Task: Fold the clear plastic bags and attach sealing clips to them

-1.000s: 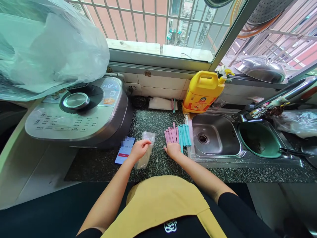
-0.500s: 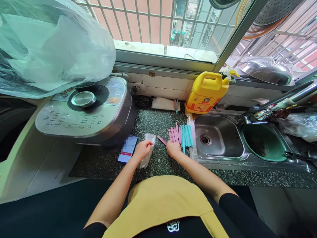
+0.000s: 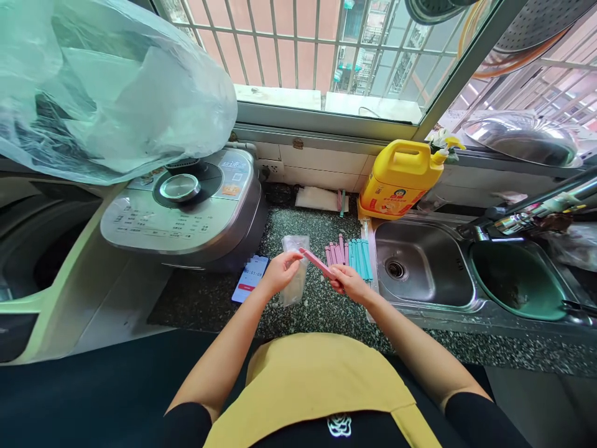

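Note:
In my right hand [image 3: 347, 281] is a long slim pink bag clip [image 3: 319, 264], gripped at its near end and slanting up to the left. The bent fingers of my left hand [image 3: 282, 271] are at the clip's far tip. Below them a clear plastic bag [image 3: 293, 289] lies flat on the counter, partly covered by my left hand. Just beyond my right hand, several pink clips [image 3: 336, 251] lie side by side, with a row of teal clips [image 3: 360, 258] to their right.
A phone [image 3: 250, 278] with a running timer lies left of the bag, by a large rice cooker [image 3: 186, 218]. To the right are a yellow detergent jug [image 3: 396, 180], a steel sink [image 3: 420, 258] and a green basin [image 3: 517, 280]. A white cloth [image 3: 317, 198] lies at the back, near two more clips [image 3: 342, 202].
My right hand has lifted a pink clip from beside the row and brought it leftward over the counter. My left hand has moved from the bag to the clip's tip. The view has shifted slightly.

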### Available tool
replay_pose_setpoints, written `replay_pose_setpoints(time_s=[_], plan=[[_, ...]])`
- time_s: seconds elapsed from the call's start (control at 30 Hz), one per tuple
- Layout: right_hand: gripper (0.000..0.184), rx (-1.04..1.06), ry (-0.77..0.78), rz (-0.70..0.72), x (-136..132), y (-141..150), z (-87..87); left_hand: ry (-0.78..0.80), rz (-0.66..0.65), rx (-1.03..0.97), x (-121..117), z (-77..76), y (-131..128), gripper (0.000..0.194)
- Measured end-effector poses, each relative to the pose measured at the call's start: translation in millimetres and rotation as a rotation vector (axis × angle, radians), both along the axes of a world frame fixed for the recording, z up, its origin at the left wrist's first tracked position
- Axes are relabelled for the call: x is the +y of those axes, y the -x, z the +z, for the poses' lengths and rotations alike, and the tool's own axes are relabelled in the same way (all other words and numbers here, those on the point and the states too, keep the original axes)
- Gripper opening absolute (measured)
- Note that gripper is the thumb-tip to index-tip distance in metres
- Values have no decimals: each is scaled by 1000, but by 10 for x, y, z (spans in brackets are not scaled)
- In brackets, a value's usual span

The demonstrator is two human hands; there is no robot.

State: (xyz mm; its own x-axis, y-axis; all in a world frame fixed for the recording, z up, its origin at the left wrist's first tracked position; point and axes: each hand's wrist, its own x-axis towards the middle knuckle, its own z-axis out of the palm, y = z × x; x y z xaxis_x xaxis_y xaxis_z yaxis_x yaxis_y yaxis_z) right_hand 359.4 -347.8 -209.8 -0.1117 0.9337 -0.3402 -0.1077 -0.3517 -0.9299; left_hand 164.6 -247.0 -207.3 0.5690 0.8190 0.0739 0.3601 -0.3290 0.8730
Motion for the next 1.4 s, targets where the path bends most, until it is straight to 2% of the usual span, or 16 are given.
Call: replay_pose_setpoints(time_s=[0.13,0.23,0.3,0.43,0.5,0.57,0.7,0.8,0.93,1.07,1.4], plan=[[49,69,90,-2,-38,-45,61,-9,-99,-49,-25,187,-27,23],[49,-69,78,17,-55,-78,94,-49,-117,-13,-72,234,-49,24],[45,-311,-55,-6,-78,-69,102,-85,-80,27,-122,221,-84,23],[31,-906,-508,-5,-140,-4,80,-93,-31,25,-224,177,-164,24],[32,-1064,-673,20,-160,11,63,-82,-30,16,-252,172,-182,27],[33,-1136,-785,27,-170,6,55,-88,-34,35,-264,178,-181,32],[27,-1177,-891,-86,-178,-16,63,-86,-35,46,-269,199,-168,39],[22,-1130,-931,-167,-186,-10,50,4,-25,-31,-274,209,-180,40],[18,-1048,-939,-186,-188,7,-8,191,1,-180,-282,225,-214,43],[19,-977,-879,-186,-179,13,-54,338,39,-259,-275,236,-232,44],[18,-1010,-956,-209,-159,20,-40,495,94,-380,-268,180,-242,44]])
